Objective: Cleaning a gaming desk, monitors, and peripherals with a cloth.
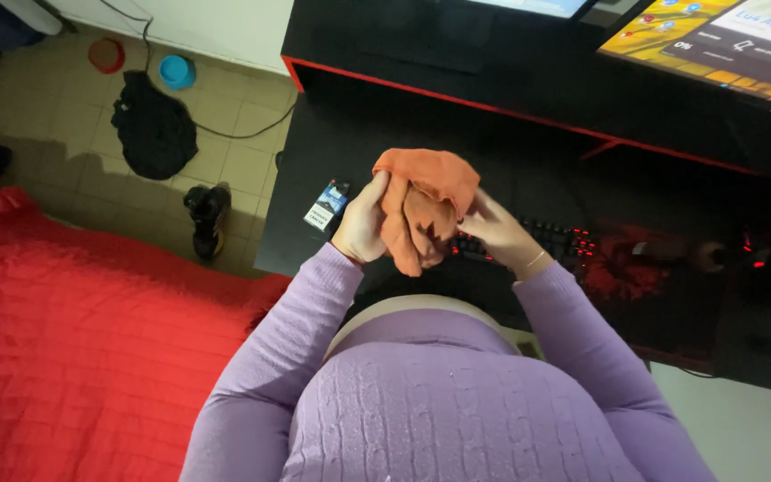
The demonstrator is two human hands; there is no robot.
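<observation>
My left hand (363, 223) and my right hand (493, 230) are both clamped on a bunched orange cloth (423, 201), which sits between them and spills over my fingers, held up above the black desk (359, 125). Just beyond my right hand lies a dark keyboard (557, 239) with red lights. Near my left hand, a small box (327, 205) rests on the desk's edge.

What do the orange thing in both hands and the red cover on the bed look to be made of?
The orange cloth, bunched between the left hand and right hand, looks like soft matte fabric: it folds and drapes loosely. The red bed cover seems a ribbed knit, judging by its fine parallel ridges and dull surface.
</observation>
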